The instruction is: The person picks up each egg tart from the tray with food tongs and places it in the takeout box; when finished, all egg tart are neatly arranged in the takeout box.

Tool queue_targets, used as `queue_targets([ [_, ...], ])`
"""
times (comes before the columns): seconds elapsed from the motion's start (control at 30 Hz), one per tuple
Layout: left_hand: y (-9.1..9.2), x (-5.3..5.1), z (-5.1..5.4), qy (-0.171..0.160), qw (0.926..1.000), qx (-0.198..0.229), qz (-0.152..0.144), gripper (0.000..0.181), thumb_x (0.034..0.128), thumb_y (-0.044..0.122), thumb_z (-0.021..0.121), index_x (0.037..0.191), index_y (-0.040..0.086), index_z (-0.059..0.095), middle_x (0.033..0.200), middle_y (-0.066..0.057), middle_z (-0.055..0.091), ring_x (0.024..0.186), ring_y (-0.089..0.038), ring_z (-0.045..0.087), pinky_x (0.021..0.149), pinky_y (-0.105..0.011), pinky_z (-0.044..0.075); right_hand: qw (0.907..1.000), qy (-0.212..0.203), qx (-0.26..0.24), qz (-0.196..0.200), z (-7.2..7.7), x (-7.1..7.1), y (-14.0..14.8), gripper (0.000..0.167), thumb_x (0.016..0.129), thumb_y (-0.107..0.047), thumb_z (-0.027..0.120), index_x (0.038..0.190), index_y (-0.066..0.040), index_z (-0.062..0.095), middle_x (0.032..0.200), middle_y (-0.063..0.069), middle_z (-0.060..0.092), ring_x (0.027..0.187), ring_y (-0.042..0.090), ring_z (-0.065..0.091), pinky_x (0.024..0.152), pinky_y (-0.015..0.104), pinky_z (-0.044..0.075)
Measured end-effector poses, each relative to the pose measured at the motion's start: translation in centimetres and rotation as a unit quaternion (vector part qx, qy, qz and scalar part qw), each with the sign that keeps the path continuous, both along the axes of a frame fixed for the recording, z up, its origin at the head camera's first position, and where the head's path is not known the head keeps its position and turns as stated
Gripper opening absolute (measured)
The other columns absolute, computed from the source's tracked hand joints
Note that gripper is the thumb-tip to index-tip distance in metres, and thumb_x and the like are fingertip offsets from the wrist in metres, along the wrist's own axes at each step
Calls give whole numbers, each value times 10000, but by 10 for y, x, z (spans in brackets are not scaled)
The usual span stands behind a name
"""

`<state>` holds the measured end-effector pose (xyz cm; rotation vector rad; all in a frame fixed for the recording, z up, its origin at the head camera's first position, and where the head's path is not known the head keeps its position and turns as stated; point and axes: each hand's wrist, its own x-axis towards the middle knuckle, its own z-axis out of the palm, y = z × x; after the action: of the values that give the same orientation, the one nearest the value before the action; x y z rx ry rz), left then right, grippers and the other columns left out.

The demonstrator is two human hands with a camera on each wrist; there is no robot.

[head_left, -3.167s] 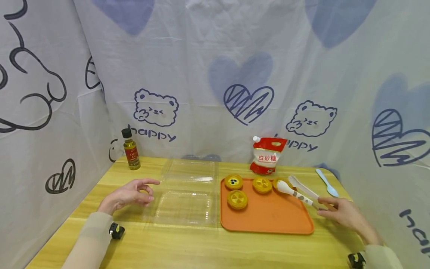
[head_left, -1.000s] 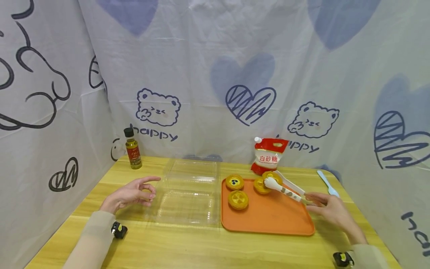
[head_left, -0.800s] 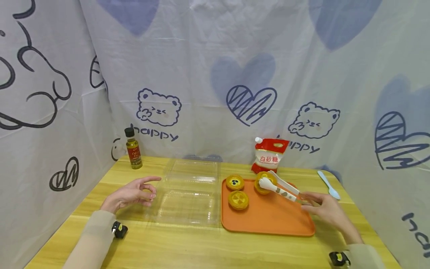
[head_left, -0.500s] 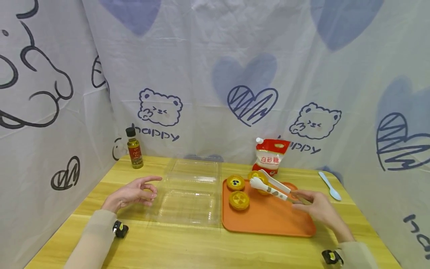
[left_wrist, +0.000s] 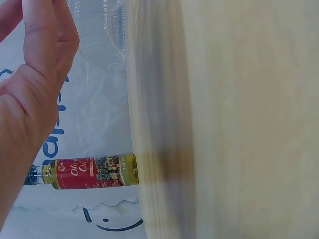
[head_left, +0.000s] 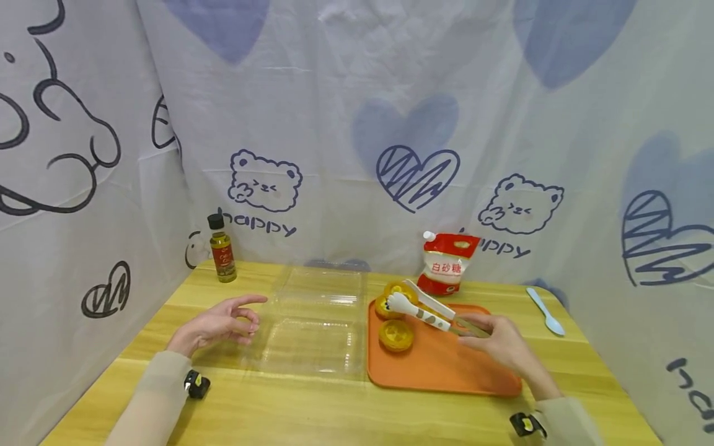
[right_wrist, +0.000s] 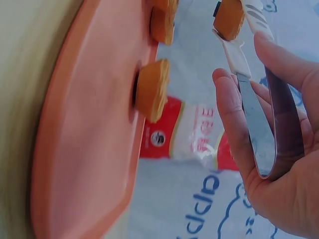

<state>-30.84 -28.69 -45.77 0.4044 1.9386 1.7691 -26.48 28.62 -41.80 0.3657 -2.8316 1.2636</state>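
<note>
My right hand (head_left: 498,342) grips white-tipped metal tongs (head_left: 428,316). A tart (head_left: 401,290) is pinched in their tips, above the back left of the orange tray (head_left: 446,365). In the right wrist view this tart (right_wrist: 230,20) hangs clear of the tray, between the tips. Below it in the head view is a tart with dark dots (head_left: 385,310), partly hidden. A further tart (head_left: 396,336) sits in front, and another is mostly behind the tongs. My left hand (head_left: 220,325) holds nothing, fingers loosely bent, beside the clear plastic container (head_left: 309,353), whose lid is folded back.
An oil bottle (head_left: 224,257) stands at the back left. Behind the tray is a red and white pouch (head_left: 448,265). A light blue spoon (head_left: 545,311) lies at the right. Patterned cloth (head_left: 334,124) hangs around the wooden table (head_left: 312,415).
The tongs have closed on the tart from the tray's back right, and my right hand has carried it left, past the middle tart. My left hand has stayed nearly still.
</note>
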Motion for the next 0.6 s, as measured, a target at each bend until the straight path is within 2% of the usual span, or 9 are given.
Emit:
queue_targets([
  [0.1,-2,1,-1,-6,10000,-14,-18,817,891,-33,631,1540,-9,137,999,-77,580,826,-186,624,780,-408,609,9995,-112,-295,43,-2,-1,-11,544,799,-270,811,1274,-58,651,1266,146,658,1160,273,632,890,300,568],
  [0.2,-2,0,0,-30,10000,22,-27,825,885,-47,626,1541,-10,127,1005,-75,582,835,-187,627,785,-413,609,9990,-198,-400,44,-6,-2,-23,538,791,-263,818,1265,-63,658,1271,145,656,1104,231,657,860,261,572],
  [0.4,3,-4,1,-21,10000,33,-40,817,886,-45,622,1542,0,138,1003,-72,576,828,-184,627,777,-403,611,9991,-199,-354,95,-11,-2,-40,503,778,-271,828,1229,-98,690,1217,127,686,922,135,674,744,219,557],
  [0.6,2,-3,3,1,10000,-33,-8,816,885,-37,629,1540,-5,144,1003,-72,578,833,-194,637,790,-414,609,9961,-290,-688,471,-12,-2,-61,467,792,-204,816,1227,-93,688,1261,155,659,987,171,709,784,229,589],
])
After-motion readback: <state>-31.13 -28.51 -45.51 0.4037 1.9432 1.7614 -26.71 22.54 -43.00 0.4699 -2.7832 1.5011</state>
